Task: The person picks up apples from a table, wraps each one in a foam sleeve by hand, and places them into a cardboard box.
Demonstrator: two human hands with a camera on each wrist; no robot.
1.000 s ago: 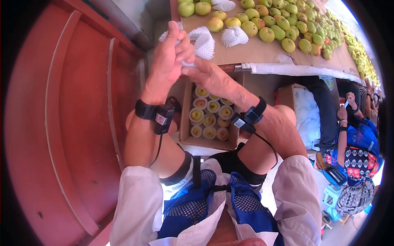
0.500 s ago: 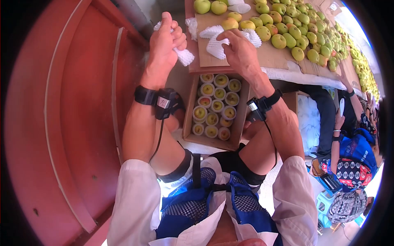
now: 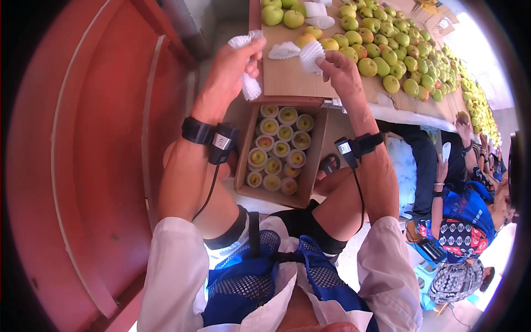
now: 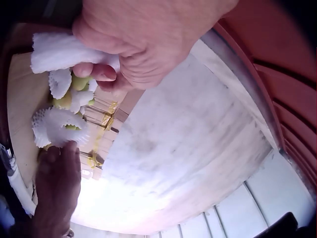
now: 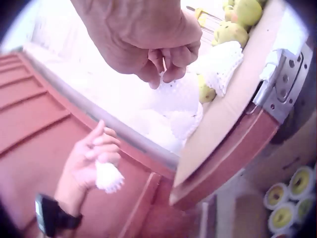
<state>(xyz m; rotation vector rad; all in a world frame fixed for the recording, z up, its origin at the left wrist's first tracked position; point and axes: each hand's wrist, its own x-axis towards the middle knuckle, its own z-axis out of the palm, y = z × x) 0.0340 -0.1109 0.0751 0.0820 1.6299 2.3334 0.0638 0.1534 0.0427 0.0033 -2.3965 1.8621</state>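
The left hand (image 3: 229,66) grasps one white foam net sleeve (image 3: 248,83); the right hand (image 3: 338,69) pinches a second white foam net sleeve (image 3: 311,55), and a third (image 3: 284,51) lies on the cardboard-covered worktop (image 3: 287,83).

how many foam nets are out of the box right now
4 foam nets: left hand holds one, right hand holds one, two lie on the cardboard. More may be hidden.

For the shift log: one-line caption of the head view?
Each hand, left hand and right hand, grips a foam net sleeve above a box of netted pears.
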